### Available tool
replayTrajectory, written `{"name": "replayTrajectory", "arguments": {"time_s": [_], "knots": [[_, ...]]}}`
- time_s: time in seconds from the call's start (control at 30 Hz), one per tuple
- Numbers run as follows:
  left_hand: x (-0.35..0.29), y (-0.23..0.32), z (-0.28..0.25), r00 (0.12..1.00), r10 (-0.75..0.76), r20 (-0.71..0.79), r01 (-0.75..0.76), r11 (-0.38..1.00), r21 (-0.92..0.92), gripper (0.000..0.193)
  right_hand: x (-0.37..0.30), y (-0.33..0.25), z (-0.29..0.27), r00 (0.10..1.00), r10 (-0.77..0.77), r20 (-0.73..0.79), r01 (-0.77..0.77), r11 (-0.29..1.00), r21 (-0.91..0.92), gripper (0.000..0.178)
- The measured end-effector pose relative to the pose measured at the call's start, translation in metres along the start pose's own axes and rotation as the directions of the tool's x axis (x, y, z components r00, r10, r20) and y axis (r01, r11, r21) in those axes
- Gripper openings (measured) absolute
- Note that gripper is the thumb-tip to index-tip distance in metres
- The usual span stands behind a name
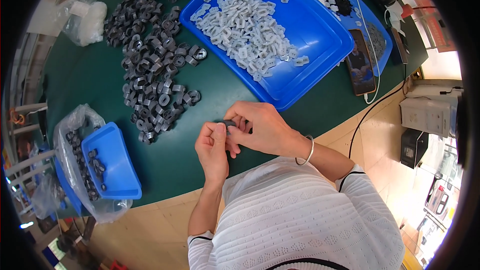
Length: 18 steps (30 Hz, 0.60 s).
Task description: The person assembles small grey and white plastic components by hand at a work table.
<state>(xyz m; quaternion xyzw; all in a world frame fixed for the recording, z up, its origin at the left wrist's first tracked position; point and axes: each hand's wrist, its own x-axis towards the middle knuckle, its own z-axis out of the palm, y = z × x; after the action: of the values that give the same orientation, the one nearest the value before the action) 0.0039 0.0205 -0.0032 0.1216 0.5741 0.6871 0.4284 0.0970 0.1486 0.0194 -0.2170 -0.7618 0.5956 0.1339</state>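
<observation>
We are viewing the left hand [212, 152] and right hand [265, 127] pinching one dark plastic piece [229, 123] at the near table edge [172, 190]. Much is seemingly remaining: grey collars [155, 65] and pale plates [250, 30] are lying beyond; fewer, perhaps finished, dark parts [97, 165] are occupying the left tray [122, 170].

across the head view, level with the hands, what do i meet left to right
Small blue tray, pile of dark parts, left hand, dark part at the fingertips, right hand, black box on the floor side.
</observation>
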Motion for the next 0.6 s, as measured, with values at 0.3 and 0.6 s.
{"name": "replayTrajectory", "arguments": {"time_s": [0.3,0.6], "knots": [[0.005,-0.001,-0.003,0.988,0.152,-0.002,-0.15,0.979,0.136,0.017,-0.006,-0.001,0.0,0.995,-0.087,-0.041,0.087,0.996,-0.02,0.019],[0.059,0.052,-0.049,0.961,0.187,0.202,-0.274,0.733,0.623,0.019,-0.015,-0.003,-0.143,0.892,-0.38,-0.246,0.013,0.564,-0.825,0.02]]}}
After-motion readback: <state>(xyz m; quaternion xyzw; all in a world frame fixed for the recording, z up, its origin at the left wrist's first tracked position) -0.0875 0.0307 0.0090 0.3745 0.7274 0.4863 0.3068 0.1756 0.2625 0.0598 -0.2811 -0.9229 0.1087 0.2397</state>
